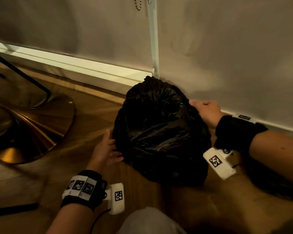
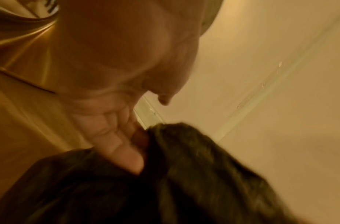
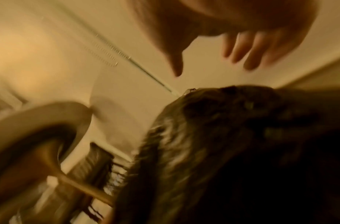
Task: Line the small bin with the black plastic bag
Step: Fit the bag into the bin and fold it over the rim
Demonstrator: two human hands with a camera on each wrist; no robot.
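The black plastic bag (image 1: 161,132) between both hands already covers the bin fully. The left hand (image 1: 107,149) presses it with straight fingers; the right hand (image 1: 205,112) hovers, fingers loose, holding nothing.

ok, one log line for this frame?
step: fitting bag | black bag draped over bin, bin hidden | left hand fingers touch bag side | right hand open at far edge
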